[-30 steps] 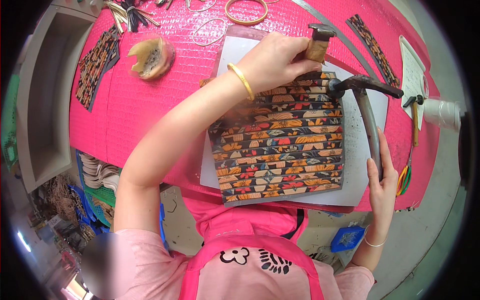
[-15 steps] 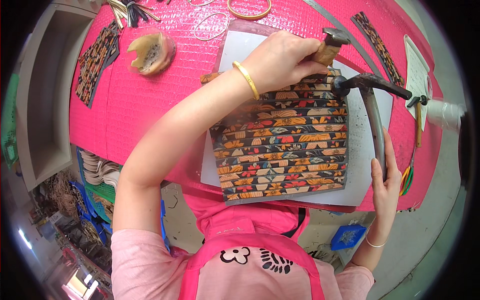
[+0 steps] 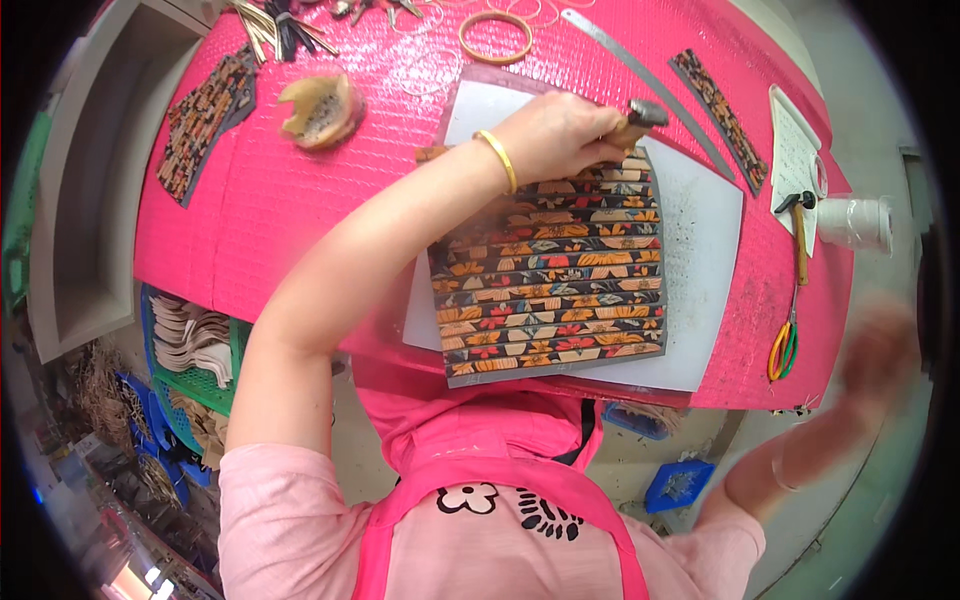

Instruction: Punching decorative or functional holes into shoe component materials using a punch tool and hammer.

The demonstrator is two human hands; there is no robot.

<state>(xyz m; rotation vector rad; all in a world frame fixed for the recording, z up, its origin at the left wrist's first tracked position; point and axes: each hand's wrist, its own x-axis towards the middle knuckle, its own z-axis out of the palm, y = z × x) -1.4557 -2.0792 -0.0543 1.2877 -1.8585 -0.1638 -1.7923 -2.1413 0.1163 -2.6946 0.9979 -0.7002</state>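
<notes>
My left hand (image 3: 566, 132) is closed round a short wooden-handled tool with a dark metal cap (image 3: 647, 113), at the top right of a floral panel (image 3: 555, 290). The tool's lower end is hidden. Dark, orange and red strips lie in overlapping rows on this panel. It rests on a pale board (image 3: 690, 270) that carries dark specks along its right side. Far out at the right edge, beyond the table, my right hand (image 3: 885, 345) is smeared by motion. Its fingers cannot be made out, and no hammer shows with it.
The table has a pink cover (image 3: 250, 240). Floral pieces (image 3: 205, 125), a broken-looking cup (image 3: 320, 112) and a tape roll (image 3: 497, 38) lie left and behind. A steel ruler (image 3: 650, 80), small hammer (image 3: 800, 235), scissors (image 3: 783, 350) and white spool (image 3: 855, 223) are right.
My right hand has swung away outward to the right, and the hammer it held over the board has left the view. My left hand keeps its hold on the wooden-handled tool.
</notes>
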